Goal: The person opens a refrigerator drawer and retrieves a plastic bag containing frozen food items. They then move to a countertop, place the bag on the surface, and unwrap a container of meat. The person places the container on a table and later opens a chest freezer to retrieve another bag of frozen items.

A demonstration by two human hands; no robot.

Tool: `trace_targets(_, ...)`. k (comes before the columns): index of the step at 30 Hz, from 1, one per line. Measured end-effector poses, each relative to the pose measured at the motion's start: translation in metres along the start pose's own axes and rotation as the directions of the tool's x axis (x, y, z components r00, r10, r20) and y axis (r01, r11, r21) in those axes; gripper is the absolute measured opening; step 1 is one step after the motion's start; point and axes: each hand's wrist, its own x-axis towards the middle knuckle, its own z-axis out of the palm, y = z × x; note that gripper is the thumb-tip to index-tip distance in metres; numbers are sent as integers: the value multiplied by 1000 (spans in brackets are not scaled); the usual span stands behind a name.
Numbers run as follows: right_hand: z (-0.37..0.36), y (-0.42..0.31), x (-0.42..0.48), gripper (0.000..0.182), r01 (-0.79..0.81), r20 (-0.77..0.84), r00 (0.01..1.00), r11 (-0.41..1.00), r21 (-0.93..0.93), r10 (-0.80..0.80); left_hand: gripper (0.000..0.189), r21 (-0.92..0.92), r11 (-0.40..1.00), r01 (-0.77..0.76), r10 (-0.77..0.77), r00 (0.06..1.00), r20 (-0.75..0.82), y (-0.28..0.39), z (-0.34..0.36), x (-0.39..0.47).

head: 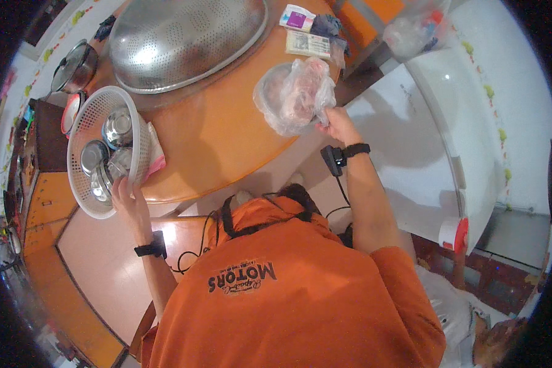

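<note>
My left hand (129, 202) grips the near rim of a white perforated plastic basket (142, 138) at the left edge of the orange tabletop (207, 142). Several metal bowls (118, 128) lie in the basket. At the table's right edge, my right hand (338, 125) pinches the gathered corner of a clear plastic bag (303, 94). The bag holds something pinkish and covers part of what looks like a round bowl; its contents cannot be made out exactly. A wrist strap with a small black device sits on each forearm.
A large perforated metal cover (188, 41) lies at the table's far side. A lidded pot (76, 69) stands far left, above a red-rimmed dish (71, 112). Packets (308, 43) lie far right. Beside the table is a white surface (395, 152); another person (455, 303) is at lower right.
</note>
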Motion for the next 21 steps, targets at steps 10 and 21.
trace_targets(10, 5, -3, 5, 33, -74, -8, 997, 987, -141, 74, 31, 65, 998, 10, -10, 1000, 1, 2, 3, 0)
trace_targets(21, 33, -13, -31, 43, -2, -133, 991, 991, -136, -16, 34, 109, 994, 10, -10, 1000, -1, -17, 17, -4)
